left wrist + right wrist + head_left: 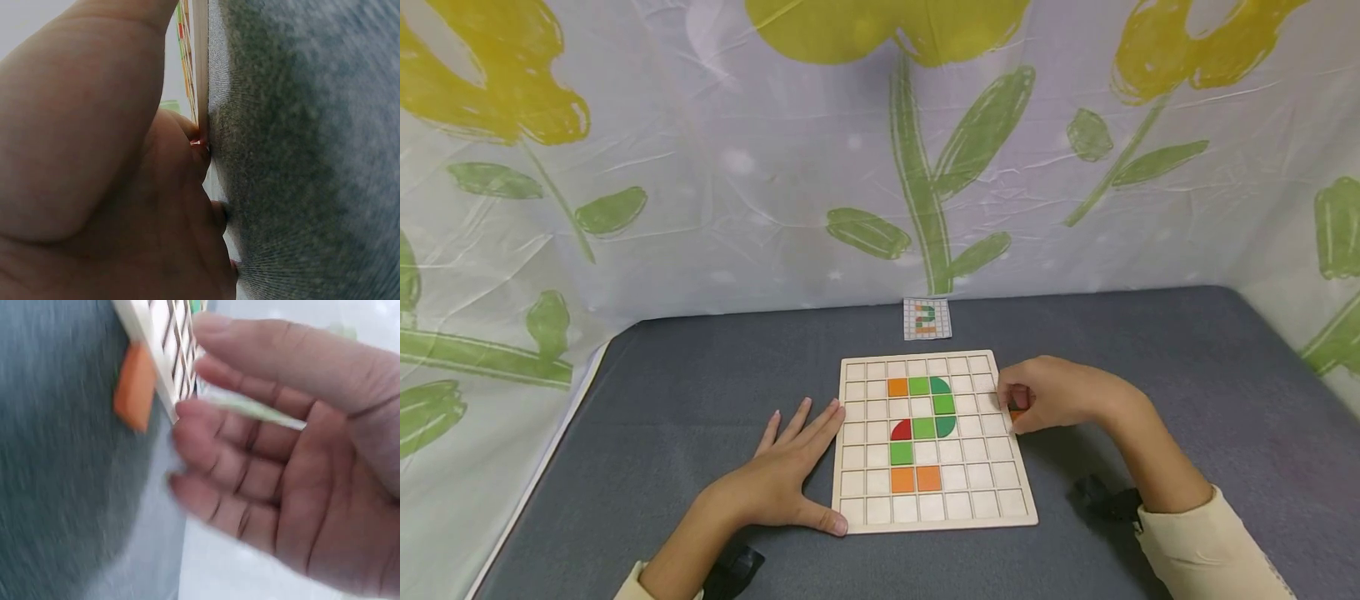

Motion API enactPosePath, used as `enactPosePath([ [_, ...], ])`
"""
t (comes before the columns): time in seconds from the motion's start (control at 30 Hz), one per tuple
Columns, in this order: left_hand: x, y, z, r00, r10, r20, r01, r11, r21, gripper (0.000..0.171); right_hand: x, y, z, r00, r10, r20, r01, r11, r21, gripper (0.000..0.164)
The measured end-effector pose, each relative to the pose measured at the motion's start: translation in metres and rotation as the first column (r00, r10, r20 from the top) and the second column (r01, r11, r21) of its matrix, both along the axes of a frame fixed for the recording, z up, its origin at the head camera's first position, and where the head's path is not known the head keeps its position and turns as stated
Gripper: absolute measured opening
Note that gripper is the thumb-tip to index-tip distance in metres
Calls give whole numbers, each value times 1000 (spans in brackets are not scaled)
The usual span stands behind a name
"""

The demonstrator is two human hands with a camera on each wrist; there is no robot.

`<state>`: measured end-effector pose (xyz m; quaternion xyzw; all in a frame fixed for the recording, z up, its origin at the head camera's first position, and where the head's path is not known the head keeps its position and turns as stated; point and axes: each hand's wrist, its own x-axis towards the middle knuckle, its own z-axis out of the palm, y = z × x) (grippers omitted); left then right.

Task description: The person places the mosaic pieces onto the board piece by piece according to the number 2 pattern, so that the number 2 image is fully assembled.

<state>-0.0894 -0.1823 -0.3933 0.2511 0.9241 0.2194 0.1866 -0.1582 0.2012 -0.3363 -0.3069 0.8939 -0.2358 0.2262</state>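
Observation:
A square wooden grid board [932, 505] lies on the table with orange, green and red pieces set in its cells. My left hand [782, 483] rests at its left edge, fingers spread, with fingertips and thumb touching the rim. At the right edge is my right hand [1060, 392], its fingers loosely bent. In the right wrist view an orange block [135, 387] sits on the table against the board's side, apart from the fingers of the right hand [281, 450]. In the head view that hand mostly hides the block.
A small card [927, 319] printed with a coloured grid pattern lies behind the board. The dark grey tablecloth [760, 358] runs back to a white curtain [737, 208] with yellow flowers and green leaves. Dark straps [1108, 500] sit by the wrists.

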Motion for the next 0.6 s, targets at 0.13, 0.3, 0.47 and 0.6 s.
enactPosePath([
  [0.13, 0, 1, 0, 1000, 1, -1, -1, 1000, -2, 134, -3, 13, 0, 995, -82, 63, 74, 990, 118, 29],
  [0.3, 0, 0, 0, 1000, 0, 6, 0, 1000, 4, 134, -3, 9, -5, 992, -90, 85, 74, 981, 177, 26],
  [0.47, 0, 1, 1, 1000, 0, 12, 0, 1000, 13, 134, -2, 4, -10, 994, -94, 57, 81, 977, 197, 24],
  [0.6, 0, 0, 0, 1000, 1, 12, -1, 1000, 9, 133, -1, 4, -11, 994, -97, 53, 85, 976, 201, 23],
])
